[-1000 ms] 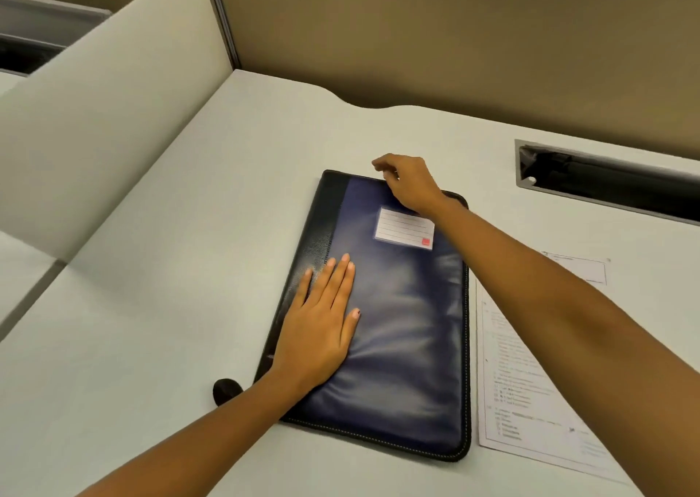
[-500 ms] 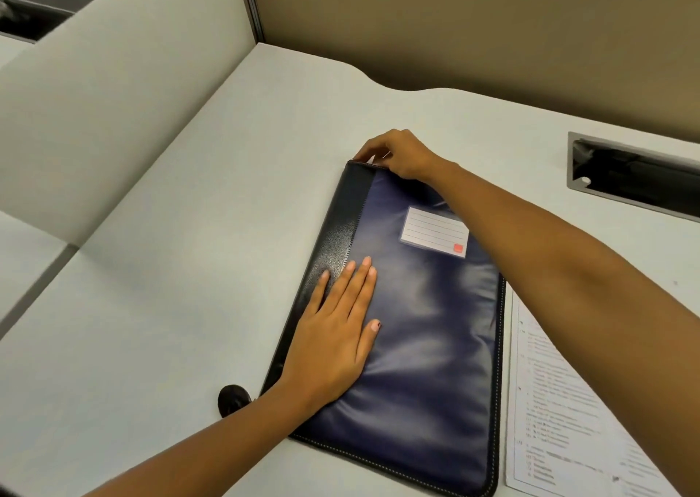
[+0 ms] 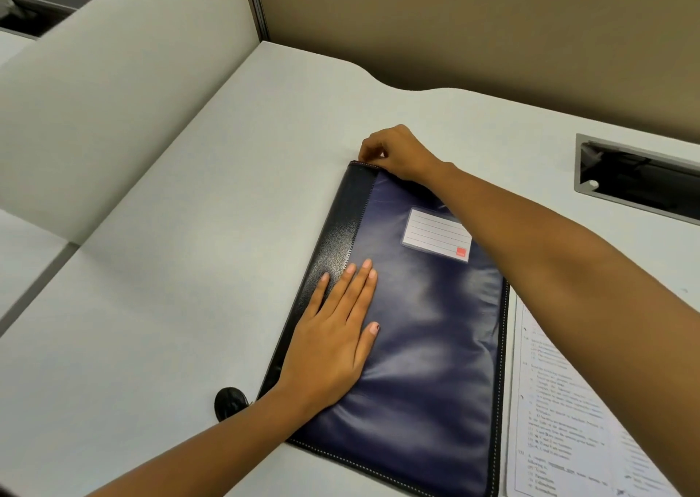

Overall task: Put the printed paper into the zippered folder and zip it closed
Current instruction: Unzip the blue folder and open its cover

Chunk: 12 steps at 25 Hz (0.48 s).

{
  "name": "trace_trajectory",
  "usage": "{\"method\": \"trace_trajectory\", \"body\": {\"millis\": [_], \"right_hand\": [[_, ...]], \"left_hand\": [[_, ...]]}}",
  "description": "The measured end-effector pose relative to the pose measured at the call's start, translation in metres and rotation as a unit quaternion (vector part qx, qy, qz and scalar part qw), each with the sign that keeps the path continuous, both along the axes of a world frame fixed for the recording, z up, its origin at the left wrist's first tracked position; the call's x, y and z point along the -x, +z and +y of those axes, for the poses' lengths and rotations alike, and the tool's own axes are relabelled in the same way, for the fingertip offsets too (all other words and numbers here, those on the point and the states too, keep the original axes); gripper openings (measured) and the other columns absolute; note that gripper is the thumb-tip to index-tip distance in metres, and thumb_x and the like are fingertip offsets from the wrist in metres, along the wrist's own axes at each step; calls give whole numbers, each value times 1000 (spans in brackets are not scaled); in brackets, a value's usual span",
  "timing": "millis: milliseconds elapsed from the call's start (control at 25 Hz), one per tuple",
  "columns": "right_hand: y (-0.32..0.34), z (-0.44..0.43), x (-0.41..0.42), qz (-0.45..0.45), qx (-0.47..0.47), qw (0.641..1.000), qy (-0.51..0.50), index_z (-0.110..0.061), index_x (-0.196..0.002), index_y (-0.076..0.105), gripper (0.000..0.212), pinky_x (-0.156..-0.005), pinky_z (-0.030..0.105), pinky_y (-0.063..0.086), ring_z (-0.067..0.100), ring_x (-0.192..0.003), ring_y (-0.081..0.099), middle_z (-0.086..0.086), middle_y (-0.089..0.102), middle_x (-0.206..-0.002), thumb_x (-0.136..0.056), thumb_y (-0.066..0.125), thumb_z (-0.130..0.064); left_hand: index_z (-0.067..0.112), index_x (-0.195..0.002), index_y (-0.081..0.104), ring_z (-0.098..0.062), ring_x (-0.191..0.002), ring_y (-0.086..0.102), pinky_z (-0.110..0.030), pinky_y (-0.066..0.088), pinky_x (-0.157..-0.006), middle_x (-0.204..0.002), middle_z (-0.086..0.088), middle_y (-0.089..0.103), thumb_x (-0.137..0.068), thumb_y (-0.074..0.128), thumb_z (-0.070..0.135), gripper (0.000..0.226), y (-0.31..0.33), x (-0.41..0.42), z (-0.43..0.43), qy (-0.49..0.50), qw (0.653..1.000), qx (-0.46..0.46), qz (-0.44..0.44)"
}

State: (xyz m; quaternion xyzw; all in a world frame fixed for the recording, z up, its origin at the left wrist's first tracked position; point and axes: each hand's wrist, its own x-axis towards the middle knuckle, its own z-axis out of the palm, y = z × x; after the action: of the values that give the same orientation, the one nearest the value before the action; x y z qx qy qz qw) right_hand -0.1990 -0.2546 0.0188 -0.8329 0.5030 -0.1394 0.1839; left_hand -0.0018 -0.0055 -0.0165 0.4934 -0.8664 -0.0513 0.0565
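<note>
A dark blue zippered folder [image 3: 424, 330] with a black spine strip and a white label lies flat on the desk. My left hand [image 3: 333, 330] rests palm down on its left half, fingers together and flat. My right hand [image 3: 397, 152] is at the folder's far left corner, fingers pinched on the zipper pull along the top edge; the pull itself is hidden under the fingers. The printed paper [image 3: 568, 413] lies on the desk just right of the folder, partly under my right forearm.
The white desk [image 3: 189, 269] is bounded by a low white divider [image 3: 113, 99] on the left and a tan partition [image 3: 492, 23] behind. A grey cable slot [image 3: 636, 182] opens at the right. A small black round object [image 3: 229, 402] sits near my left wrist.
My right hand has slid leftward along the folder's top edge, from near the right side to the far left corner. My left hand has stayed pressed on the folder.
</note>
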Motion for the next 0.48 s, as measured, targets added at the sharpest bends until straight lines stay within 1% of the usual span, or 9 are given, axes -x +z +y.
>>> {"method": "trace_trajectory", "body": {"millis": [80, 160, 360, 480], "right_hand": [[4, 2, 5, 42, 36, 998, 19, -11, -89, 72, 12, -76, 30, 48, 21, -82, 62, 6, 73, -91, -84, 62, -6], [9, 5, 9, 100, 75, 991, 39, -15, -90, 72, 13, -77, 37, 50, 24, -84, 62, 3, 72, -91, -85, 61, -10], [14, 17, 27, 158, 112, 979, 66, -11, -92, 69, 13, -70, 36, 48, 29, -85, 62, 5, 70, -97, -90, 57, -12], [13, 27, 48, 165, 114, 978, 57, -9, -93, 68, 13, -68, 37, 48, 30, -87, 62, 8, 69, -97, -91, 56, -11]], "left_hand": [[16, -152, 8, -12, -147, 2, -38, 8, -119, -160, 3, 8, -100, 20, 40, 58, 0, 0, 0, 6, 1000, -1, 9], [16, -152, 9, -11, -147, 4, -37, 9, -119, -160, 4, 9, -100, 21, 39, 57, 0, 1, 0, 12, 1000, -1, 14], [17, -152, 10, -12, -147, 6, -37, 11, -119, -160, 4, 10, -100, 22, 38, 57, -2, 1, 0, 15, 1000, 3, 19], [16, -151, 11, -12, -147, 7, -37, 12, -119, -160, 4, 11, -99, 23, 38, 57, -3, 1, 0, 16, 1000, 6, 20]]}}
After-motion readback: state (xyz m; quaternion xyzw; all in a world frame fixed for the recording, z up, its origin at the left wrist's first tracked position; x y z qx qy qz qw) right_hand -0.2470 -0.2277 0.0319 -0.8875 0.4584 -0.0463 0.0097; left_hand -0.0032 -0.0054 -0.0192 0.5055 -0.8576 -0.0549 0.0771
